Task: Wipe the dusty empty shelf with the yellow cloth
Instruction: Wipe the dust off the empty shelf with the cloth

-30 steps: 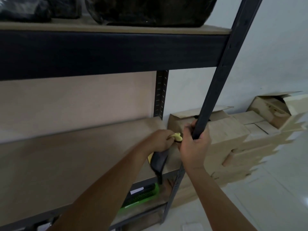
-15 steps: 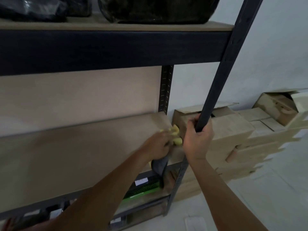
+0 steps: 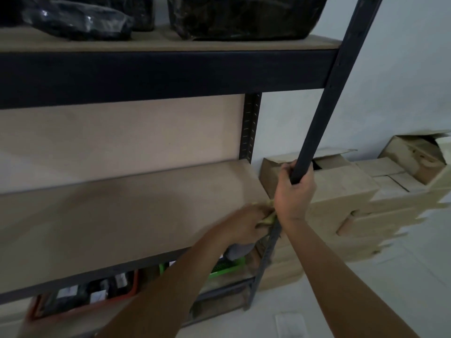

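Observation:
The empty shelf (image 3: 117, 215) is a bare brown board in a dark metal rack, at chest height. My left hand (image 3: 246, 225) presses the yellow cloth (image 3: 267, 219) onto the board's front right corner; only a crumpled yellow edge shows past my fingers, and a dark grey part hangs below the shelf edge. My right hand (image 3: 294, 191) is closed around the rack's front right upright post (image 3: 324, 98), just above the shelf level.
Black plastic bags (image 3: 80, 20) sit on the shelf above. Below are an orange tray (image 3: 83, 296) and a green basket (image 3: 224, 265) with items. Stacked cardboard boxes (image 3: 353, 198) stand on the pale floor right of the rack, against the white wall.
My left hand with the cloth slid slightly along the front right corner of the board. My right hand kept its grip on the post. The view shifted a little.

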